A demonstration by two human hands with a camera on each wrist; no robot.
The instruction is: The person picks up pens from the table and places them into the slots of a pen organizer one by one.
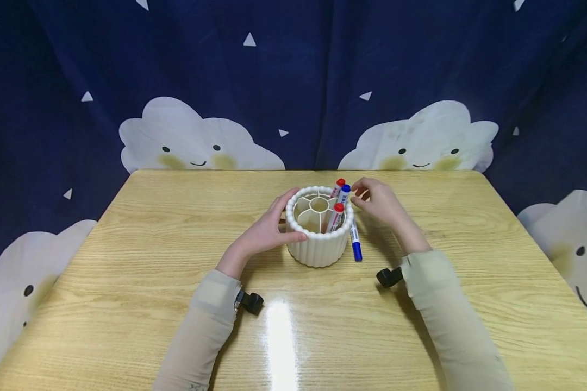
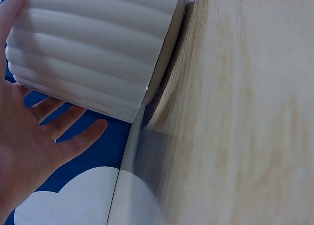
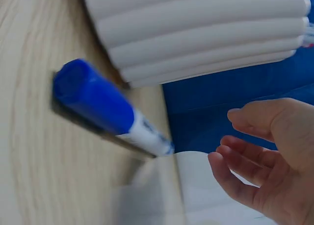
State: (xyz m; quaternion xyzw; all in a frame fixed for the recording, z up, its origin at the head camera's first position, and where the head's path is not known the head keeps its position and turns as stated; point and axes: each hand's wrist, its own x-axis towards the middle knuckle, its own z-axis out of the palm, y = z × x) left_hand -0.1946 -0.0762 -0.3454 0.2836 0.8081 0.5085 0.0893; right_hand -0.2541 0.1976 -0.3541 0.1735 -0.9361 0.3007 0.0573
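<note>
A cream fluted pen holder (image 1: 318, 251) with a beaded rim stands upright on the table, its inside split into compartments round a central ring. My left hand (image 1: 270, 227) holds it from the left, thumb over the near rim and fingers round the far side. Two red-capped markers (image 1: 335, 218) and a blue-capped marker (image 1: 344, 194) lean in its right-hand compartments. Just right of the rim, my right hand (image 1: 375, 200) hovers with loosely bent fingers and nothing between them. Below that hand, another blue-capped marker (image 3: 105, 103) lies on the table beside the holder.
The light wood table (image 1: 176, 239) runs back to a dark blue curtain (image 1: 293, 70) with white clouds and triangles. Black wrist cameras stick out from both sleeves, the left one (image 1: 252, 303) low over the tabletop. A bright reflection lies near the front.
</note>
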